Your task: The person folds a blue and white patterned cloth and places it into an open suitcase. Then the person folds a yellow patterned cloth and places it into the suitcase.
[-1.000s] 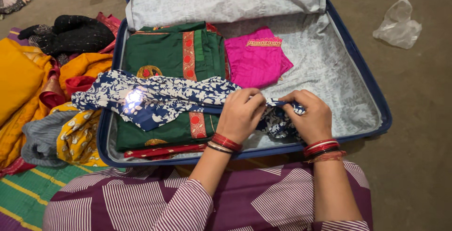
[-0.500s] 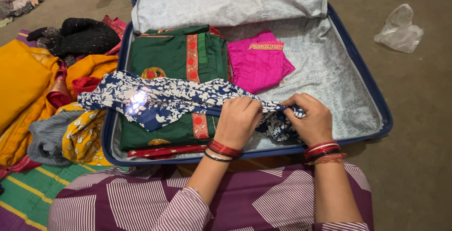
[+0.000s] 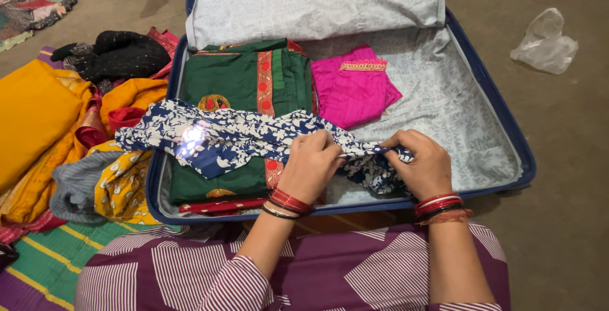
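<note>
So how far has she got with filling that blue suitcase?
Done: a folded green garment with red trim and a folded pink garment lie in the blue suitcase. In hand: left hand and right hand grip a navy-and-white floral cloth. Left: a pile of yellow, grey and black clothes beside it.

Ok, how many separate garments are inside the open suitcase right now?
3 visible: a folded green garment at the left, a folded pink one beside it in the middle, and a blue-and-white floral one draped over the green, held by both hands. More may lie hidden underneath.
</note>
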